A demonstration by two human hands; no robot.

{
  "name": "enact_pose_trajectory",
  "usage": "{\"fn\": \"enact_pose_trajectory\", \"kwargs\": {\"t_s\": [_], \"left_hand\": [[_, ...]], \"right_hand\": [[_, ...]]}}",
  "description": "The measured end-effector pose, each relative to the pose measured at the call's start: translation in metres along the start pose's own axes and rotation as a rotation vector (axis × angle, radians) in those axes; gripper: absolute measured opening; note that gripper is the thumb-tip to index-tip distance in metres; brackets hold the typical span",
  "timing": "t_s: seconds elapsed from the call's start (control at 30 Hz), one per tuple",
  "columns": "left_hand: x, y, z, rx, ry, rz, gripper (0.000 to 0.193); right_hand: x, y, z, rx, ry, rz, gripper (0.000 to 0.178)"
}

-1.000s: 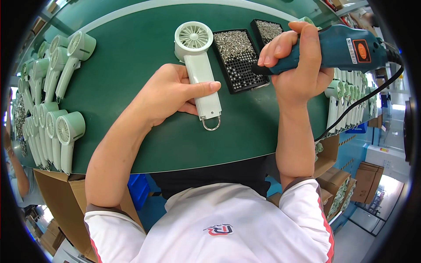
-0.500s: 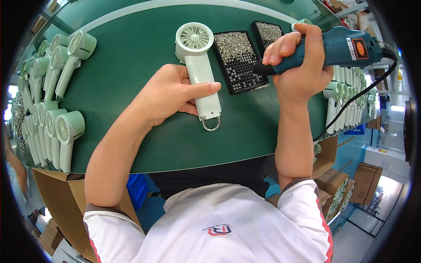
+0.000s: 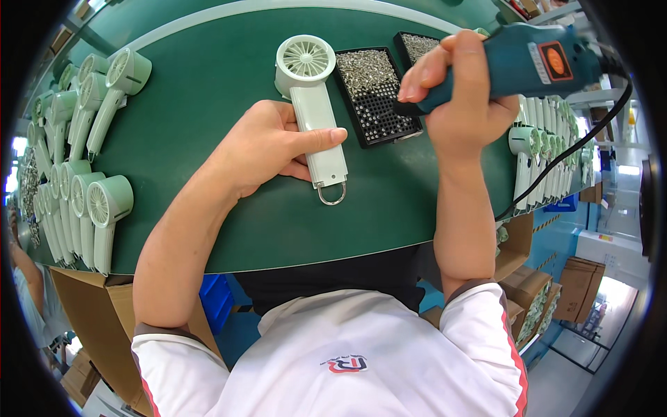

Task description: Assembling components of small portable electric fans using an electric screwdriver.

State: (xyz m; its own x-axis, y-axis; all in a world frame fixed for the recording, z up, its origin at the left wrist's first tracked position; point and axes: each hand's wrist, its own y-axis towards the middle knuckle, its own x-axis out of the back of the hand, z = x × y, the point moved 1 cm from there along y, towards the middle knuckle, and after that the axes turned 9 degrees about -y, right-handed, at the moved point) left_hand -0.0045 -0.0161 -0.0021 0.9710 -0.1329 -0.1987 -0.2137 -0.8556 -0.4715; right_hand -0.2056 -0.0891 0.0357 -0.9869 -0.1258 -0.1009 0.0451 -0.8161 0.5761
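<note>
A pale green handheld fan (image 3: 319, 118) lies on the green table, its round slatted head pointing away from me and a metal loop at its near end. My left hand (image 3: 278, 147) is closed round its handle, thumb across the top. In my right hand (image 3: 465, 104) I grip a teal electric screwdriver (image 3: 531, 62) with a black nose and a black cord. The nose is over the right side of a black screw tray (image 3: 379, 97), where loose screws fill the far half and holes with some screws standing in them fill the near half. The driver's tip is hard to make out.
A second black tray of screws (image 3: 420, 47) sits behind the driver. Several more fans (image 3: 104, 201) stand in groups at the table's left, and others (image 3: 531, 142) at its right. The cord (image 3: 566, 153) hangs by the right edge. Cardboard boxes (image 3: 90, 299) stand below the table.
My right hand and the screwdriver have shifted slightly left and up, the driver's body tilting a little. My left hand and the fan have hardly moved.
</note>
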Motion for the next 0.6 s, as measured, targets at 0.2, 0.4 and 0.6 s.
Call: {"fn": "enact_pose_trajectory", "kwargs": {"t_s": [0.2, 0.4, 0.6], "left_hand": [[0.000, -0.003, 0.002, -0.017, -0.038, 0.006, 0.052], [0.003, -0.003, -0.001, -0.004, -0.094, 0.049, 0.047], [0.004, -0.002, 0.000, 0.004, -0.119, 0.044, 0.042]], "right_hand": [[-0.014, -0.003, 0.005, 0.160, -0.217, 0.087, 0.017], [-0.002, -0.001, 0.000, 0.070, -0.125, 0.025, 0.018], [0.000, 0.000, 0.000, 0.042, -0.114, 0.007, 0.022]]}}
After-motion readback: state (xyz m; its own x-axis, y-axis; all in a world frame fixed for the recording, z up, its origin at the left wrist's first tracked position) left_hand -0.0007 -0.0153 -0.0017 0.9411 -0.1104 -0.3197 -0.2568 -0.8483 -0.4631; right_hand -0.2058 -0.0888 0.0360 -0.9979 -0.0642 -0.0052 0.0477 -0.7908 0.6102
